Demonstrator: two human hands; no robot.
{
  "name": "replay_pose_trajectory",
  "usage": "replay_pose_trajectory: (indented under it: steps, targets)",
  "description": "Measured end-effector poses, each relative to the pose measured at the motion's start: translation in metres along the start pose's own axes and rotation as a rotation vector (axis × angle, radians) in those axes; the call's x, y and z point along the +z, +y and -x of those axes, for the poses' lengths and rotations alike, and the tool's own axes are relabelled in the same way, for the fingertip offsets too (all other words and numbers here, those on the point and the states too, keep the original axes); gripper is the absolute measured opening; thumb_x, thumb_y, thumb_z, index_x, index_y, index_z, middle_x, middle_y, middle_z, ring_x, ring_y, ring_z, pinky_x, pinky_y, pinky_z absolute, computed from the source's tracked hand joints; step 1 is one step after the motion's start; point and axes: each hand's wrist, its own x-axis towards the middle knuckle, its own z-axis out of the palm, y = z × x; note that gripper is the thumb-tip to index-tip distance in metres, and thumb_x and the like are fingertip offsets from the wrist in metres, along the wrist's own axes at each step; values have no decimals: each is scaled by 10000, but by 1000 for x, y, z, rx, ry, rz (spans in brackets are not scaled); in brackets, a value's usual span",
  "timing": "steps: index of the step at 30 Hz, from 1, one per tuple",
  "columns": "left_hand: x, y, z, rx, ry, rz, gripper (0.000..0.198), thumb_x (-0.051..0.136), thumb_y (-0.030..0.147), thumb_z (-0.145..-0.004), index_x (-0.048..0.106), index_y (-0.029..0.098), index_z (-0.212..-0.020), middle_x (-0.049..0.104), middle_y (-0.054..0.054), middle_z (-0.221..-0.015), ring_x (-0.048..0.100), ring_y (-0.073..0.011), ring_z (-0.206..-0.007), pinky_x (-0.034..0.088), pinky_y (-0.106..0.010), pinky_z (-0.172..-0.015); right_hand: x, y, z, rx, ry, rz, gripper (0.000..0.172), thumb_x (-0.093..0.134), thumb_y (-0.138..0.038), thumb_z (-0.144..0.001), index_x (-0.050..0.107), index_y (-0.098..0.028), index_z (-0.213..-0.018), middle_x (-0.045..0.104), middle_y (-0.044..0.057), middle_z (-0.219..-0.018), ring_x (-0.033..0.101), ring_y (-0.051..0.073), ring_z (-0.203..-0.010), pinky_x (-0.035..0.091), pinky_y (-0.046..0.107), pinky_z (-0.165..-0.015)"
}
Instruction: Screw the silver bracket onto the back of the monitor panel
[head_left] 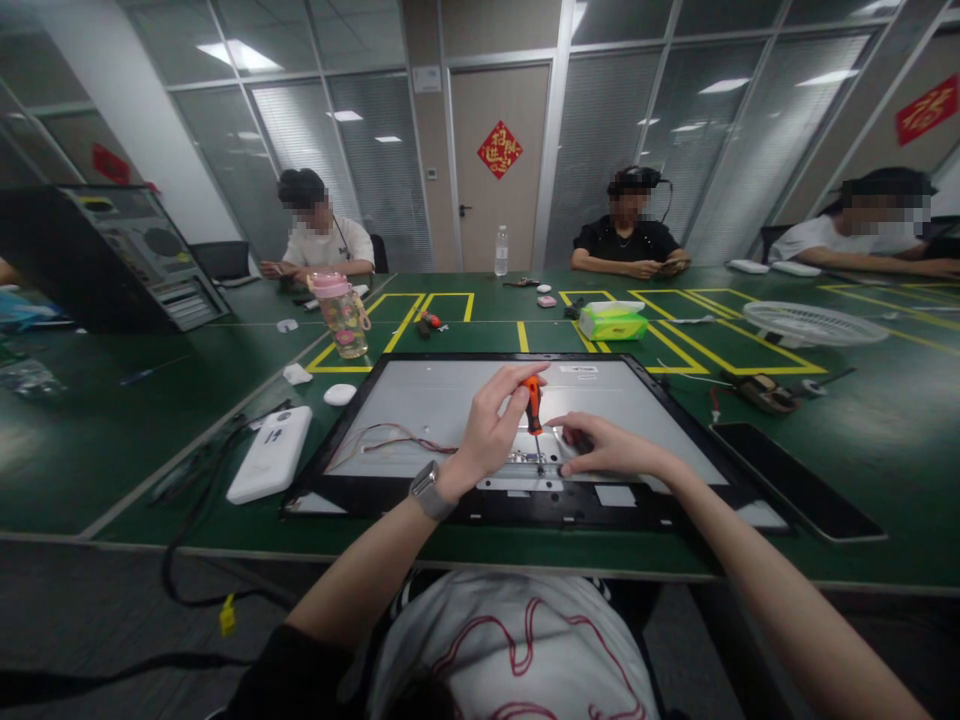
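Note:
My left hand (489,422), with a watch on its wrist, is closed around the top of an orange and black screwdriver (533,408). The screwdriver stands nearly upright, its tip down at a metal bracket area near the front edge of a flat display panel (457,385). Just right of the shaft, my right hand (616,446) rests on the panel with its fingers apart, one pointing toward the screwdriver. Between the hands a small circuit board (525,457) partly shows. Thin coloured wires (397,440) run across the panel's left half. The screw under the tip is too small to make out.
A white power bank (271,455) lies left of the panel, a black phone (795,480) right. Behind stand a pink-lidded bottle (342,318), a green tissue pack (613,322) and a white fan grille (814,324). A computer case (112,255) is far left; several people sit opposite.

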Motion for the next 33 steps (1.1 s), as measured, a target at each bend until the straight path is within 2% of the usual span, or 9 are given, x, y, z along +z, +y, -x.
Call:
replay_pose_trajectory:
  steps: [5, 9, 12, 14, 17, 19, 23, 28, 33]
  targets:
    - [0, -2, -2, -10, 29, -32, 279, 546, 249, -938, 658, 211, -1191, 653, -61, -1021, 591, -153, -922, 482, -271, -805, -1, -1, 0, 8, -5, 10, 746, 765, -557, -688, 583, -135, -1275, 531, 29, -863, 524, 209, -798, 438, 323, -730]
    - [1, -1, -2, -16, 5, 18, 311, 462, 233, -974, 630, 203, -1234, 654, -75, -1063, 600, -157, -952, 484, -282, -821, -2, -3, 1, 9, -9, 13, 741, 758, -564, -691, 588, -131, -1268, 535, 31, -864, 523, 209, -798, 438, 324, -736]
    - [1, -1, -1, -12, 45, -3, 244, 549, 243, -938, 672, 198, -1144, 644, -51, -958, 589, -136, -850, 482, -269, -784, -1, -3, 1, 11, -8, 17, 746, 760, -558, -689, 589, -118, -1267, 533, 35, -865, 522, 210, -799, 439, 325, -735]
    - [1, -1, -1, -5, 50, -12, 217, 590, 259, -916, 685, 199, -1102, 637, -50, -958, 587, -140, -860, 484, -272, -786, -1, -3, 1, 11, -1, 21, 747, 766, -561, -679, 594, -130, -1264, 537, 31, -859, 520, 208, -791, 441, 322, -729]
    - [1, -1, -1, -20, 0, 34, 273, 487, 254, -966, 645, 207, -1184, 648, -69, -1046, 600, -161, -952, 492, -295, -816, -1, -3, 1, 5, 6, 12, 733, 767, -565, -675, 601, -152, -1258, 550, 30, -864, 528, 207, -788, 449, 323, -732]
    - [2, -1, -1, -33, -4, 48, 285, 458, 231, -976, 635, 206, -1198, 650, -66, -1039, 601, -156, -945, 492, -293, -812, -1, -4, 1, 5, 5, 9, 722, 764, -561, -678, 606, -154, -1252, 554, 31, -867, 532, 208, -790, 452, 325, -737]
    - [2, 0, 0, -29, 36, 9, 216, 587, 232, -914, 681, 200, -1106, 624, -42, -954, 579, -136, -860, 484, -268, -782, -2, -6, 1, 7, 6, 19, 717, 767, -545, -679, 606, -145, -1252, 550, 33, -864, 532, 209, -795, 451, 327, -743]
    - [1, -1, 0, -36, -16, 48, 313, 456, 213, -976, 622, 234, -1241, 644, -64, -1061, 596, -150, -954, 487, -289, -828, -2, -4, 0, 4, -1, 20, 709, 763, -542, -684, 607, -150, -1254, 535, 23, -849, 532, 204, -786, 452, 322, -734]
    - [2, -1, -1, -18, 20, -44, 299, 561, 216, -924, 641, 231, -1212, 643, -47, -984, 591, -144, -889, 493, -275, -792, -2, -5, 1, 5, 2, 9, 722, 765, -544, -684, 598, -147, -1264, 542, 27, -860, 531, 207, -790, 458, 330, -740]
